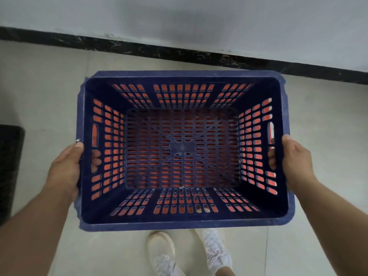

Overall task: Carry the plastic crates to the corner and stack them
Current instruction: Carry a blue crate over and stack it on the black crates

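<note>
Bare floor [49, 92] flanks the blue crate [183, 223]; wall [199, 20] ahead, dark object [10, 166] left

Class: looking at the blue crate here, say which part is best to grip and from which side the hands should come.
Grip the blue crate by the handle slots in its two short walls, one hand from each side. The left hand and right hand do so now, fingers through the slots, thumbs on the rim, which keeps the wide, open crate level.
</note>
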`<state>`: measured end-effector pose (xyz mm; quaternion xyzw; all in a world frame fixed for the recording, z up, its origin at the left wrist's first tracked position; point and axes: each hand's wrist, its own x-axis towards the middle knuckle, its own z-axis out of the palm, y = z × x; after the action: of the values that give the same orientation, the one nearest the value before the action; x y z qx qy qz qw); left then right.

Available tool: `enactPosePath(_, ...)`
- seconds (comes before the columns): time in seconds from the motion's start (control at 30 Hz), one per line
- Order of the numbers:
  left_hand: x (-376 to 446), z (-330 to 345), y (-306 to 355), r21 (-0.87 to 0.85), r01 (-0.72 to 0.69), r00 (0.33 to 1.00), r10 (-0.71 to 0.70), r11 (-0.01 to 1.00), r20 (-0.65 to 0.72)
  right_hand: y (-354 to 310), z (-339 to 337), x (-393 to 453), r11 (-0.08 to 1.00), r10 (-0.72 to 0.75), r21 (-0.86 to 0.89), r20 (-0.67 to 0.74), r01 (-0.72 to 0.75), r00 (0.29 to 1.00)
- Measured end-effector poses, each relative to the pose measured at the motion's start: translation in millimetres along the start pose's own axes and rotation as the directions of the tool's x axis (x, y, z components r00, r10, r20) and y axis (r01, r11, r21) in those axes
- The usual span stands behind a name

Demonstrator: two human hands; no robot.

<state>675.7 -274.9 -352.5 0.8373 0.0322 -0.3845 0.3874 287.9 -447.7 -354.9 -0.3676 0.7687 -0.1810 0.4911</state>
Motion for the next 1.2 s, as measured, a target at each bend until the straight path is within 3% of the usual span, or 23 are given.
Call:
enactPosePath(0.4,-31,-31,25,-0.085,-0.011,0.999,0.007,0.996,-0.048,-35,-5,-33,1.000,-0.019,-0.015,-0.015,0.019,1.000)
enactPosePath(0.6,-79,-85,57,-0.167,0.002,0.996,-0.018,0.986,-0.093,-100,-20,-81,0.996,-0.040,-0.079,0.093,0.047,0.995)
enactPosePath(0.73,-127,-135,80,-0.265,-0.020,0.986,-0.026,0.964,-0.168,-160,-31,-124,0.973,-0.115,-0.173,0.226,0.156,0.967)
enactPosePath(0.97,-236,-240,128,-0.365,-0.039,0.969,-0.054,0.930,-0.242,-278,-37,-221,0.898,-0.276,-0.193,0.453,0.395,0.848)
enactPosePath(1.2,-354,-345,155,-0.459,-0.114,0.918,-0.083,0.881,-0.388,-376,-32,-341,0.788,-0.409,-0.090,0.663,0.609,0.627)
